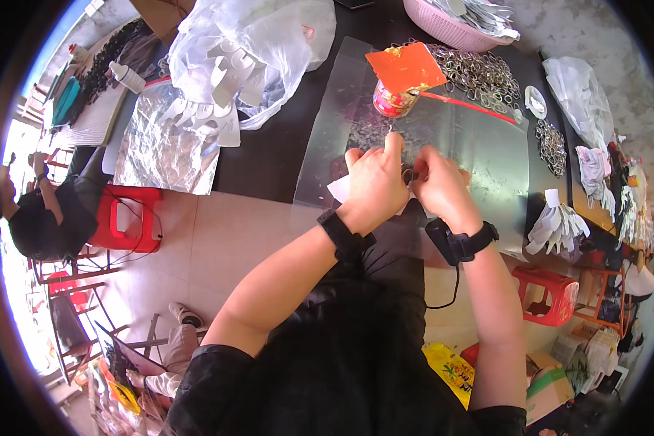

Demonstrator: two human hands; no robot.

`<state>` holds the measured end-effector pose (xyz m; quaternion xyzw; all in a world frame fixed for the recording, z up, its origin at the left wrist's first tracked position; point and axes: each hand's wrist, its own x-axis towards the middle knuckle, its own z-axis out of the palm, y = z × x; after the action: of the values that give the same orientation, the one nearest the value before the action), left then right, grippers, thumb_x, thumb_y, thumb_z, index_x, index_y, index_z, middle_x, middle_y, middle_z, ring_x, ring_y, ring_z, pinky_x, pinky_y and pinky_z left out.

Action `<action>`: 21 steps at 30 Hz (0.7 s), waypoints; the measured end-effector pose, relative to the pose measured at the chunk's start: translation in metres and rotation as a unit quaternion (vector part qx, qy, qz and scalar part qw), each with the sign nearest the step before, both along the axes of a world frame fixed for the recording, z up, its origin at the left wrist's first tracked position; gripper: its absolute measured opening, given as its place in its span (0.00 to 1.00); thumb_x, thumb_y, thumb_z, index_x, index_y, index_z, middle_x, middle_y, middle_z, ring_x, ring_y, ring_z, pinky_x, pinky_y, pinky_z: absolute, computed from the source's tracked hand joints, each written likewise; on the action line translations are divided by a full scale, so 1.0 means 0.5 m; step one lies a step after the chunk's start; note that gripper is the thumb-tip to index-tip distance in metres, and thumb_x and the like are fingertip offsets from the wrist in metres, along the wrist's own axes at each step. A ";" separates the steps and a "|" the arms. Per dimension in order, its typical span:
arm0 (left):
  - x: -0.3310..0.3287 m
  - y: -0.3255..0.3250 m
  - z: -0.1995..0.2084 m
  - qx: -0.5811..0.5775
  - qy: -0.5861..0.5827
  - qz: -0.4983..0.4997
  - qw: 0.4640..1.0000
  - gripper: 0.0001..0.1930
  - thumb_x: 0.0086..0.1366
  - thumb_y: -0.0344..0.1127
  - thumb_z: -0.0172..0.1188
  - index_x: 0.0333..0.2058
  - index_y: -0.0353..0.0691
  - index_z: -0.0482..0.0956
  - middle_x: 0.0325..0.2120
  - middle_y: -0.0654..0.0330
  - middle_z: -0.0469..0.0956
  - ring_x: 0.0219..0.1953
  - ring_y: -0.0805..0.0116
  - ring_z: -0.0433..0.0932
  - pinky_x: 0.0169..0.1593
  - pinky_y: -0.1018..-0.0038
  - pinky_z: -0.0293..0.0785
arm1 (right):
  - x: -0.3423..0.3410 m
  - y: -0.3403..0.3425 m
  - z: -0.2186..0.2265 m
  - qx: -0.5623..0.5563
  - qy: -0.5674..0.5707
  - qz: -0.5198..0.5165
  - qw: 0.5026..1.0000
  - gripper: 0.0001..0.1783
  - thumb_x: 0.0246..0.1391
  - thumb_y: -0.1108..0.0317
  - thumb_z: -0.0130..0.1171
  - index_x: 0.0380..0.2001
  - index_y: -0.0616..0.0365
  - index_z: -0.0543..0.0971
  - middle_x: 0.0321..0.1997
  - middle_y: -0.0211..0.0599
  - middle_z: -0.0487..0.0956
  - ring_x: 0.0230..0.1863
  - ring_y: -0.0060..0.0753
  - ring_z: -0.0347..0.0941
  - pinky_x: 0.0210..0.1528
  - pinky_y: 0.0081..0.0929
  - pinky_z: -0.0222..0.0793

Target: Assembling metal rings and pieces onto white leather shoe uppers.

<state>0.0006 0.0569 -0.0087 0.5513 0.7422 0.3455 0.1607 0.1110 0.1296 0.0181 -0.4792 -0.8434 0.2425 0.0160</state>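
Observation:
Both hands meet over the near edge of the clear sheet on the dark table. My left hand is closed around a white flat piece, its index finger pointing up toward the can. A metal ring shows between the hands, pinched by the fingers of my right hand. How ring and white piece meet is hidden by my fingers. Just beyond stands a small red can with an orange card on top. A thin red stick reaches right from the can.
A heap of metal rings lies behind the can, below a pink basket of white pieces. Left are a plastic bag, white cut pieces and foil. More white pieces lie right. Red stools and another person are beyond.

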 end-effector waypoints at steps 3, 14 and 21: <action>-0.001 -0.002 -0.006 0.002 -0.017 -0.003 1.000 0.22 0.46 0.23 0.55 0.42 0.41 0.64 0.22 0.62 0.75 0.33 0.60 0.76 0.43 0.63 0.58 | -0.006 0.005 0.006 -0.035 -0.003 0.000 0.999 0.12 0.38 0.71 0.58 0.31 0.50 0.72 0.27 0.34 0.78 0.41 0.46 0.72 0.49 0.41 0.52; 0.011 0.002 -0.005 0.038 -0.019 0.002 0.999 0.21 0.47 0.22 0.57 0.42 0.43 0.66 0.24 0.64 0.72 0.35 0.61 0.74 0.47 0.64 0.58 | -0.004 -0.002 -0.006 0.001 0.033 -0.039 0.999 0.14 0.38 0.73 0.58 0.32 0.47 0.74 0.28 0.33 0.80 0.40 0.46 0.70 0.46 0.43 0.51; 0.012 -0.004 -0.011 0.051 -0.017 0.005 0.999 0.22 0.47 0.21 0.56 0.43 0.42 0.66 0.24 0.65 0.71 0.35 0.63 0.73 0.47 0.64 0.58 | -0.008 -0.030 -0.028 0.070 0.068 -0.076 0.992 0.12 0.37 0.75 0.58 0.29 0.47 0.74 0.31 0.36 0.77 0.43 0.47 0.66 0.47 0.43 0.50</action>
<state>0.0066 0.0546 -0.0140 0.5488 0.7236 0.3935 0.1429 0.1069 0.1147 0.0038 -0.5217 -0.8167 0.2129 0.1247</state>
